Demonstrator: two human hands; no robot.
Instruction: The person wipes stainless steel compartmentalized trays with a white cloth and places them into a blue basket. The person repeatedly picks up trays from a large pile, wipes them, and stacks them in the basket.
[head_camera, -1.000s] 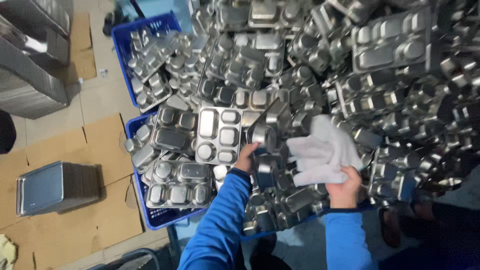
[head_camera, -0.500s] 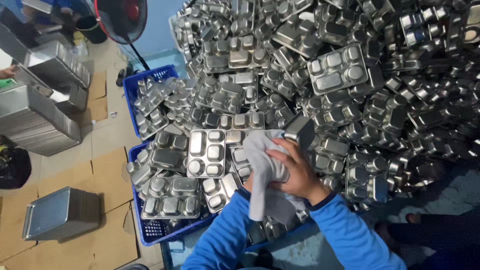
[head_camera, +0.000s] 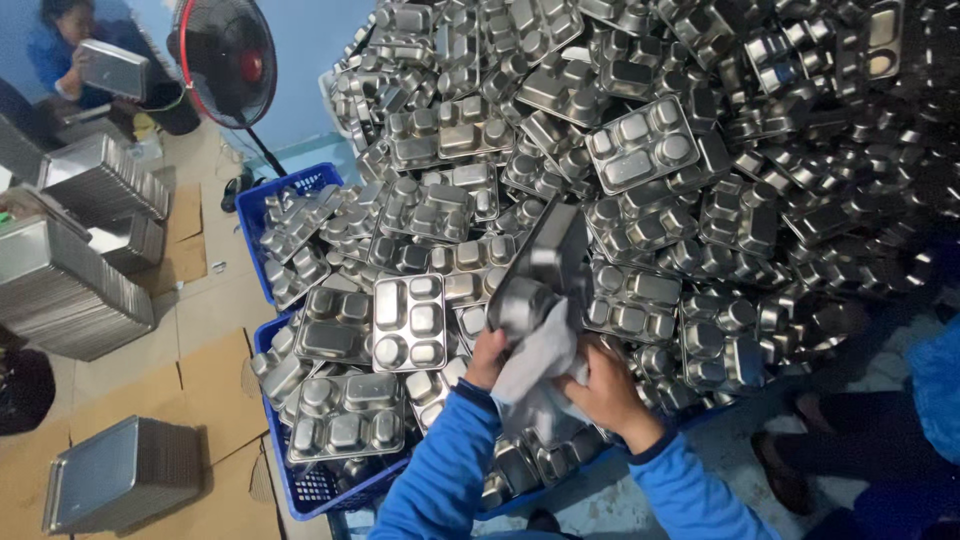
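Observation:
My left hand (head_camera: 488, 352) grips the lower edge of a steel compartment tray (head_camera: 545, 265) that stands tilted up on its edge, underside toward me. My right hand (head_camera: 605, 385) is closed on a grey-white cloth (head_camera: 535, 365) pressed against the tray's lower part. Both arms wear blue sleeves. Directly under the hands lies a huge heap of identical steel trays (head_camera: 640, 150).
Blue plastic crates (head_camera: 262, 190) full of trays sit to the left. Stacked trays (head_camera: 120, 480) rest on cardboard at lower left, more stacks (head_camera: 65, 290) at left. A standing fan (head_camera: 228, 60) and a person in blue (head_camera: 70, 50) holding a tray are at the back left.
The camera view tilted up. The tray rose from under the cloth and now stands on edge; my right hand with the cloth slid down to its lower part.

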